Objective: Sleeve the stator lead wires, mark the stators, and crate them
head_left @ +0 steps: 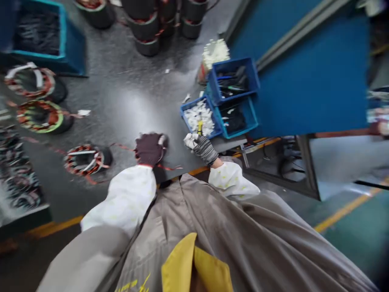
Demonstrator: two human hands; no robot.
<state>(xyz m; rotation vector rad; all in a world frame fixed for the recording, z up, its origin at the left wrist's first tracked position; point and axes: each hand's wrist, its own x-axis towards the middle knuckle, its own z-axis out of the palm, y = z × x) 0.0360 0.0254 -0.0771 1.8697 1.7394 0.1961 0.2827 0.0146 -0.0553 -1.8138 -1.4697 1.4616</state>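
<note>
My left hand [150, 149], in a dark maroon glove, is closed near the bench's front edge. Reddish wire leads [168, 167] come out on both sides of it, but whatever is under the palm is hidden. My right hand [201, 148], in a grey knitted glove with white fingertips, has its fingers bunched at the front of a small blue bin [217, 129] of white pieces [199, 117]. I cannot make out what, if anything, is between those fingers. A yellow-handled tool [199, 127] lies on the white pieces. Left of my left hand sits a copper-wound stator [85, 159].
More stators [41, 116] stand at the left and along the back [142, 30]. A teal crate [71, 50] of dark pieces is at back left. Two stacked bins [257, 83] and a container of pale strips [216, 52] stand beside a blue panel [313, 81] at right.
</note>
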